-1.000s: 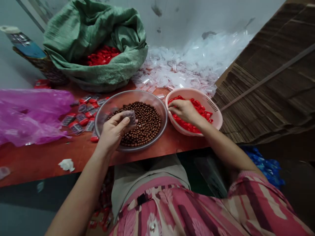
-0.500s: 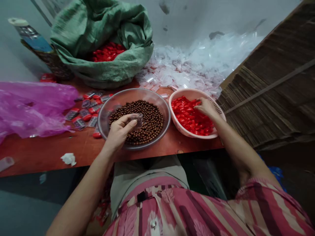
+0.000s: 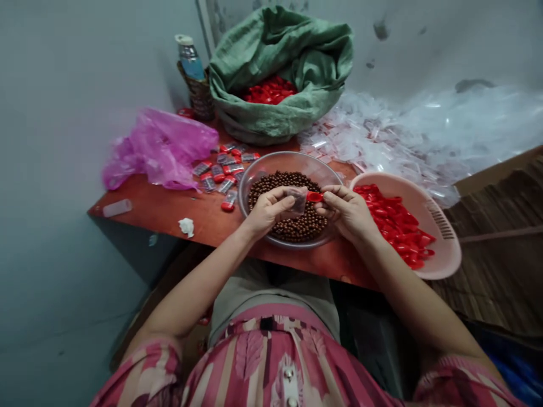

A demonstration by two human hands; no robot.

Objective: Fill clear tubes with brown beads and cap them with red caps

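My left hand [image 3: 268, 210] pinches a small clear plastic bag [image 3: 297, 199] over the clear bowl [image 3: 254, 182] of brown beads [image 3: 292, 226]. My right hand [image 3: 345, 212] pinches a small red plastic piece [image 3: 314, 196] and holds it right at the bag's mouth. Both hands meet above the middle of the beads. To the right lies a pink basket [image 3: 441, 260] with several more red pieces [image 3: 396, 226].
A green sack [image 3: 297, 113] with red pieces stands at the back. Clear bags [image 3: 382, 141] are heaped at the back right. Filled packets [image 3: 220, 172] and a pink plastic sheet [image 3: 161, 147] lie at the left. Folded cardboard [image 3: 500, 254] leans at the right. A grey wall is on the left.
My right hand left the pink basket with a red piece and came left to the bag in my left hand. The camera swung, shifting the table to the right.
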